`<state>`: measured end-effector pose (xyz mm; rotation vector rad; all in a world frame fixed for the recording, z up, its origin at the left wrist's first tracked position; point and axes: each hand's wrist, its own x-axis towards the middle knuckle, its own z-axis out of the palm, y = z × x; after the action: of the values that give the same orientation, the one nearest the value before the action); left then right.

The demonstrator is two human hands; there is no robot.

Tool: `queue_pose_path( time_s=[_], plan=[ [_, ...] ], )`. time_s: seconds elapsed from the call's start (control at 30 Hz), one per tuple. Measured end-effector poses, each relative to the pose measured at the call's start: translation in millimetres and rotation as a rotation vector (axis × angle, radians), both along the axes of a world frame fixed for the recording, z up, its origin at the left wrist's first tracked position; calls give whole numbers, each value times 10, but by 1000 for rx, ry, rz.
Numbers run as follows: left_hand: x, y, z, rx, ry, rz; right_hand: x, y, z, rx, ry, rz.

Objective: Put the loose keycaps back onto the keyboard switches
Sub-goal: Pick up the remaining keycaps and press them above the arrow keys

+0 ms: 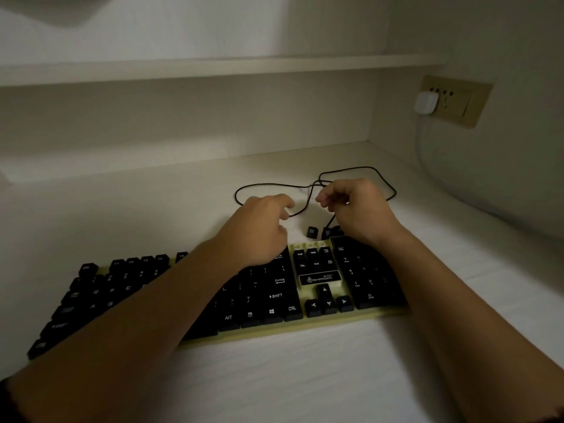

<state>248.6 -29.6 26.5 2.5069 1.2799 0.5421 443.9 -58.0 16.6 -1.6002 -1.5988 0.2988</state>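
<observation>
Across the lower part of the view runs a white tabletop (305,377), set in a pale alcove with a shelf (213,70) along the back wall above it. On the tabletop lies the keyboard (274,300), turned at a slant with its left end nearer the camera. It has black keycaps on a yellowish base, and the numeric block is at its right end.

Both bare forearms reach in from the bottom edge and cross over the keyboard. The left hand (259,227) hangs over the keyboard's far edge near the backspace key. Its fingers are bent downward and its underside is hidden, so I cannot tell whether it holds anything. The right hand (357,209) is raised beyond the far right corner of the keyboard with its fingers curled in toward the thumb. Something dark shows between them, but it is too dim to tell whether this is a grip.

A thin black cable (235,196) loops on the tabletop behind the hands. On the right wall is a beige socket plate (457,102) with a white plug (425,102) in it.

Just behind the keyboard's far edge, between the two hands, stands a loose keycap (312,232). More loose keycaps (331,232) sit right beside it, partly hidden by the right wrist. Near them, above the Ins, Home and PgUp keys, a strip of the pale base (308,245) shows uncovered.
</observation>
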Motion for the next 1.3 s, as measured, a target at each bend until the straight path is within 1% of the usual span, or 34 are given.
queue_pose_path(
  time_s=[0.1,0.27,0.47,0.6,0.73,0.8,0.9,1.03,1.13,1.3],
  plan=[
    [168,109,59,-45,52,-68,18,-4,2,-6,33,-16],
    [385,207,70,-48,122,-139,44,19,-13,-23,114,-42],
    [477,259,48,-82,174,-203,59,34,-22,-14,102,-73],
    [499,272,36,-71,187,-209,63,34,-20,-15,90,-73],
    [497,271,37,-19,194,-221,51,31,-21,-22,76,-72],
    [466,286,38,-25,186,-214,37,30,-20,-37,73,-66],
    [381,315,89,-59,113,-201,21,20,-7,-37,83,-52],
    [187,253,214,-162,58,-271,-18,-4,5,-17,65,-42],
    [69,194,236,-205,57,-281,-55,-6,-16,-29,31,-32],
    [-31,151,193,-257,28,-262,-134,-19,-53,-67,73,90]
  ],
)
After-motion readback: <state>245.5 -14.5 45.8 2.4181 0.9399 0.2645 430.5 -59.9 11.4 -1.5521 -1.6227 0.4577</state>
